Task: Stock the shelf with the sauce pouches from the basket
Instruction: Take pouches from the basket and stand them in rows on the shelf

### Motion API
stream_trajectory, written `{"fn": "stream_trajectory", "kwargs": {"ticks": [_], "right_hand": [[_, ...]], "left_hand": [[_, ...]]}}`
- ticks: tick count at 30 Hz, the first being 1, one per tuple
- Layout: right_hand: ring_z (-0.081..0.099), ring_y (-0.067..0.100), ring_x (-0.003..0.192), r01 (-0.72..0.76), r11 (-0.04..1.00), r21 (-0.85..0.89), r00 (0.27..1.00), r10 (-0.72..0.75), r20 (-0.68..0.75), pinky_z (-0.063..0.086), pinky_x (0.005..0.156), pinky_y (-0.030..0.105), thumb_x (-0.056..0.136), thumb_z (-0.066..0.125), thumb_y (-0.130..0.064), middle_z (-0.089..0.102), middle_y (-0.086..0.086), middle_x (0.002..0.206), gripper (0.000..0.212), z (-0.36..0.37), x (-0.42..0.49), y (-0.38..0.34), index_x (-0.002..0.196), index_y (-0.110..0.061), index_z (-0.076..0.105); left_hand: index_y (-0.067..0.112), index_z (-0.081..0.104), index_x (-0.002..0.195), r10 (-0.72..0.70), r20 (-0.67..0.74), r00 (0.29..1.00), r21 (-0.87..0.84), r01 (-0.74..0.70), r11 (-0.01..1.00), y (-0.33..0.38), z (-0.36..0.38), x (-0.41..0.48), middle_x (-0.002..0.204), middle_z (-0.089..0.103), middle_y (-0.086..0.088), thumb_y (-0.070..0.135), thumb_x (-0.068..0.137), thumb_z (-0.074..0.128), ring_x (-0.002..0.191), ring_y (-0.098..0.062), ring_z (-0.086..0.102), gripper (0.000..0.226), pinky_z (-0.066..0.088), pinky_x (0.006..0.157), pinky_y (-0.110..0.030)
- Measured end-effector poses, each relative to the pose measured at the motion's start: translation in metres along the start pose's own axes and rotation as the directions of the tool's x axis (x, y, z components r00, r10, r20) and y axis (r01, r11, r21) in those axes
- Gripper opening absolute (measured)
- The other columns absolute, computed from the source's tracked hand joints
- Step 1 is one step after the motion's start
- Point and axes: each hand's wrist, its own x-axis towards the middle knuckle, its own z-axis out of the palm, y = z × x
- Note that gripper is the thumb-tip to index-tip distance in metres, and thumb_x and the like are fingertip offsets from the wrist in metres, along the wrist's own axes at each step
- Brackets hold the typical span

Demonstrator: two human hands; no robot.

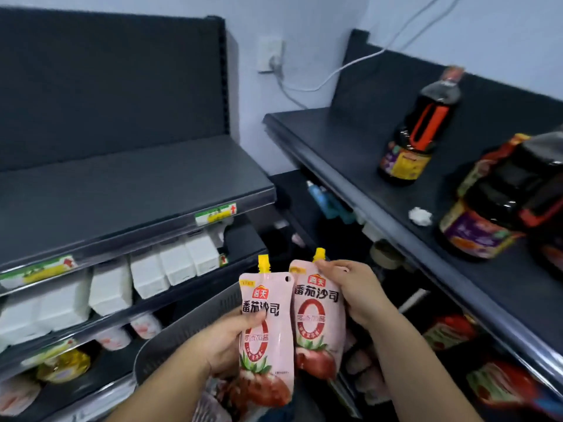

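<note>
Left hand (227, 342) grips left pouch (268, 336) at mid-body, thumb on its front. Right hand (353, 290) grips right pouch (316, 324) along its upper right edge. Both are upright, side by side, above the grey basket (189, 330). Right shelf (350, 141) carries dark bottles (423, 126).

A pale bluish-white painted wall (304, 19) is seen high above the fingers (341, 269). A white wall socket (271, 54) is mounted on it, up and slightly left of the fingers, and a thin white cable (362, 58) is led from it up to the right. A dark grey metal shelf unit (122, 178) is set up-left of the fingers and a second dark metal shelf (350, 147) up-right, with a strip of wall left between them.
</note>
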Motion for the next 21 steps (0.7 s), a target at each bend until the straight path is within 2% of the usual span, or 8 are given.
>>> {"fn": "stream_trajectory", "kwargs": {"ticks": [2,6,10,12,14,16,18,21], "right_hand": [[0.07,0.026,0.063,0.024,1.0,0.002,0.997,-0.024,-0.078,0.057,0.059,0.033,0.084,0.076,-0.023,0.075,0.019,0.077,0.025,-0.02,-0.02,-0.004,0.076,0.0,0.075],[0.07,0.029,0.072,0.006,0.989,0.145,0.979,0.023,-0.201,0.057,0.072,0.041,0.089,0.072,-0.025,0.074,0.026,0.087,0.026,-0.071,-0.075,-0.01,0.08,0.0,0.077],[0.072,0.029,0.066,0.077,0.973,0.218,0.936,0.005,-0.351,0.059,0.058,0.035,0.092,0.068,-0.028,0.073,0.029,0.09,0.034,-0.139,-0.141,-0.021,0.087,0.006,0.074],[0.074,0.032,0.073,0.126,0.953,0.274,0.935,-0.022,-0.355,0.06,0.058,0.036,0.091,0.067,-0.037,0.074,0.026,0.09,0.043,-0.173,-0.18,-0.027,0.093,0.006,0.073],[0.074,0.033,0.089,0.202,0.939,0.279,0.94,-0.105,-0.325,0.062,0.069,0.039,0.089,0.067,-0.039,0.075,0.021,0.1,0.037,-0.21,-0.229,-0.027,0.096,-0.004,0.077],[0.071,0.034,0.102,0.236,0.942,0.239,0.953,-0.176,-0.248,0.061,0.081,0.041,0.085,0.073,-0.031,0.073,0.017,0.112,0.033,-0.243,-0.281,-0.018,0.111,-0.011,0.073],[0.069,0.033,0.107,0.202,0.966,0.162,0.967,-0.17,-0.191,0.059,0.086,0.045,0.081,0.079,-0.023,0.072,0.012,0.118,0.043,-0.276,-0.335,0.002,0.121,-0.02,0.064],[0.073,0.03,0.092,0.19,0.97,0.153,0.951,-0.143,-0.272,0.061,0.068,0.04,0.073,0.085,-0.018,0.074,0.011,0.111,0.044,-0.32,-0.406,0.031,0.112,-0.025,0.066]], "left_hand": [[0.001,0.078,0.098,-0.021,0.088,0.996,0.011,0.02,1.0,-0.003,0.028,0.001,0.102,0.074,-0.024,0.016,0.045,0.099,0.09,-0.035,0.074,0.06,0.06,0.075,-0.043],[-0.003,0.074,0.104,-0.058,0.179,0.982,0.151,0.031,0.988,-0.012,0.101,0.003,0.108,0.071,-0.028,0.012,0.045,0.098,0.091,-0.038,0.073,0.066,0.06,0.078,-0.045],[-0.007,0.071,0.108,-0.059,0.303,0.951,0.308,-0.039,0.951,-0.024,0.187,0.008,0.108,0.071,-0.028,0.014,0.054,0.095,0.091,-0.035,0.073,0.062,0.059,0.083,-0.043],[-0.002,0.073,0.105,-0.063,0.368,0.928,0.388,-0.092,0.917,-0.032,0.228,0.011,0.105,0.073,-0.024,0.021,0.055,0.095,0.089,-0.032,0.074,0.06,0.058,0.081,-0.04],[0.002,0.076,0.101,-0.066,0.418,0.906,0.439,-0.138,0.888,-0.047,0.273,0.015,0.102,0.074,-0.021,0.028,0.052,0.096,0.088,-0.03,0.074,0.059,0.058,0.079,-0.039],[0.005,0.077,0.097,-0.055,0.453,0.89,0.446,-0.173,0.878,-0.066,0.315,0.018,0.1,0.075,-0.02,0.031,0.051,0.096,0.086,-0.03,0.074,0.057,0.059,0.076,-0.038],[0.006,0.078,0.094,-0.062,0.502,0.863,0.439,-0.193,0.878,-0.093,0.362,0.019,0.097,0.076,-0.018,0.032,0.051,0.096,0.084,-0.029,0.075,0.053,0.059,0.072,-0.036],[0.007,0.079,0.087,-0.086,0.548,0.832,0.435,-0.195,0.879,-0.139,0.429,0.018,0.091,0.077,-0.017,0.032,0.045,0.097,0.078,-0.027,0.075,0.052,0.059,0.066,-0.034]]}}
